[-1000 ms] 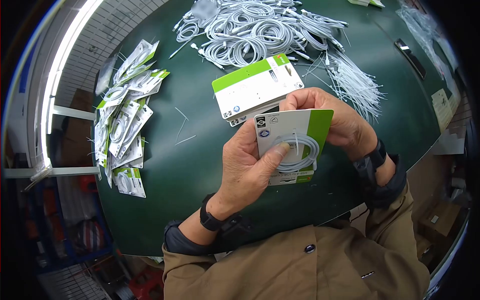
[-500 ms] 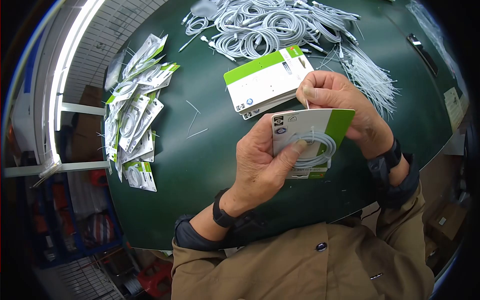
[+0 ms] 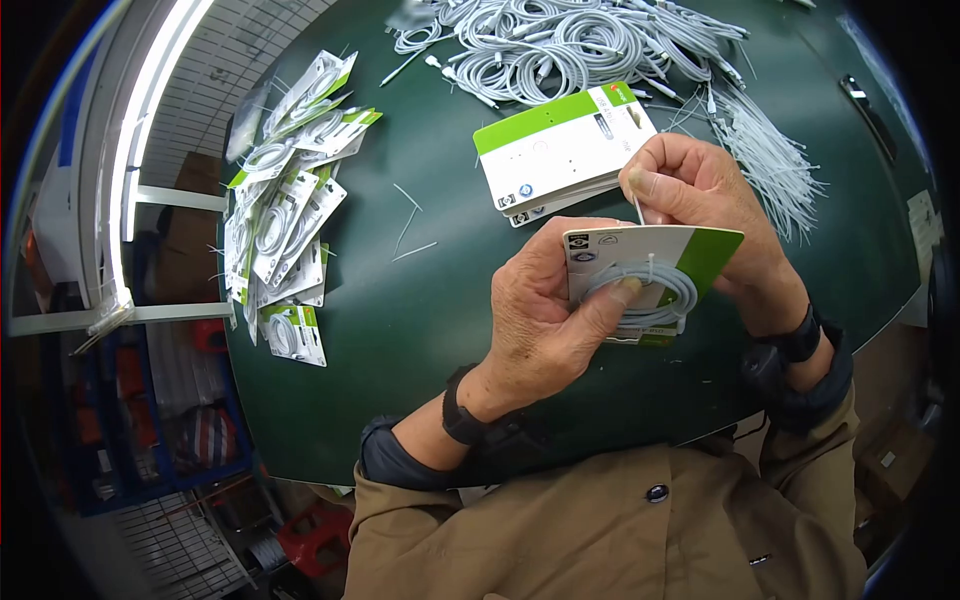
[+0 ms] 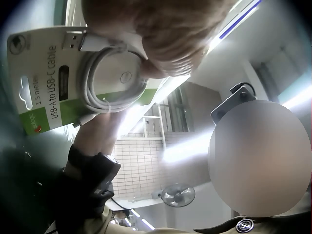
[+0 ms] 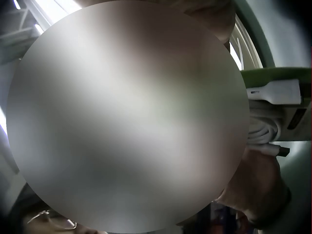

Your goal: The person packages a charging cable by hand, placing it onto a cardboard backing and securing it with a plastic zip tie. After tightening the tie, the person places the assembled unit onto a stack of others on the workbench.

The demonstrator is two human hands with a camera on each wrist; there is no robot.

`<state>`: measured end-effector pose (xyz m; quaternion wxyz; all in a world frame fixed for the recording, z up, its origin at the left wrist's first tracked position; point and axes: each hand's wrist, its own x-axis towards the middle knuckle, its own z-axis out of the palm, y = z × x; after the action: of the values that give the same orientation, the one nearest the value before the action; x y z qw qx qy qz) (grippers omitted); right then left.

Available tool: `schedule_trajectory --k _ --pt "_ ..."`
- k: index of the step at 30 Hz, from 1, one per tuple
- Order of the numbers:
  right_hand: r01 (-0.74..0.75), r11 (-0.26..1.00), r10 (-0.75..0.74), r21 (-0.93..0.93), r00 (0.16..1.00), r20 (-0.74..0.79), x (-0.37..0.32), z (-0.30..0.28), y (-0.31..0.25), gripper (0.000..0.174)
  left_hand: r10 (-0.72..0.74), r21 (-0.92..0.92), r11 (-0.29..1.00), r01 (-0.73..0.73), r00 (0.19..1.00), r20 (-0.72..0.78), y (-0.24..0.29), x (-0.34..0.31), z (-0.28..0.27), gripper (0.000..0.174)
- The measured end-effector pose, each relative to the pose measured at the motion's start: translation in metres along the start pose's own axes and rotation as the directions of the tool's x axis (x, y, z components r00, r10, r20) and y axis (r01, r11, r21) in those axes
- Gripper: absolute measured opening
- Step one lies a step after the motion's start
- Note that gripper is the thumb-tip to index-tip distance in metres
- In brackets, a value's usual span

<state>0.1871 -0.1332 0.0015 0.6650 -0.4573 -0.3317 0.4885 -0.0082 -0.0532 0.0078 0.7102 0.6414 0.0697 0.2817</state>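
Note:
My left hand (image 3: 545,310) grips a white and green packaging card (image 3: 712,262), its thumb pressing on the coiled white cable (image 3: 684,290) at the card's front. In the left wrist view, the card (image 4: 36,92) reads "USB-A to USB-C cable" and the coil (image 4: 87,85) is tied against it. Just above the card's far edge, my right hand (image 3: 715,200) pinches a thin white cable tie (image 3: 640,212) between thumb and forefinger. Behind the card, the tie's lower part is hidden. A large blur covers most of the right wrist view.
Beyond the hands lies a stack of blank cards (image 3: 545,150). Farther back are a heap of coiled cables (image 3: 570,50) and a bundle of cable ties (image 3: 770,165). Carded cables (image 3: 290,215) pile up at the left; a black phone-like object (image 3: 868,115) lies far right. Loose ties (image 3: 413,250) dot the green table (image 3: 350,400).
My right hand has risen from behind the card, bringing the pinched tie into sight. The card has tipped, its face now more foreshortened. The head view has shifted, moving the table's contents rightward.

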Motion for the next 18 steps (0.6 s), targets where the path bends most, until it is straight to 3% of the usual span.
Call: schedule_trajectory --k 3,7,11,13,18 --pt "-0.072 0.977 0.055 0.198 0.994 0.09 0.001 -0.005 -0.004 0.015 -0.091 -0.057 0.994 0.09 0.996 -0.016 0.003 0.003 0.007 0.036" --pt "0.013 0.984 -0.015 0.175 1.0 0.008 0.001 -0.008 -0.006 0.014 -0.137 -0.117 0.985 0.128 0.988 -0.072 0.003 0.007 0.004 0.036" --pt "-0.028 0.984 0.016 0.174 0.997 0.071 0.004 -0.011 0.0 0.014 -0.097 -0.043 0.994 0.098 0.995 0.027 0.001 0.006 -0.001 0.039" --pt "-0.012 0.99 -0.001 0.142 0.996 0.093 0.001 -0.006 -0.003 0.015 -0.133 -0.047 0.989 0.138 0.986 0.1 0.001 0.006 -0.003 0.04" --pt "0.058 0.987 -0.079 0.148 0.987 0.139 -0.006 0.002 -0.012 0.017 -0.06 0.083 0.995 0.047 0.985 0.161 0.015 0.012 -0.009 0.035"
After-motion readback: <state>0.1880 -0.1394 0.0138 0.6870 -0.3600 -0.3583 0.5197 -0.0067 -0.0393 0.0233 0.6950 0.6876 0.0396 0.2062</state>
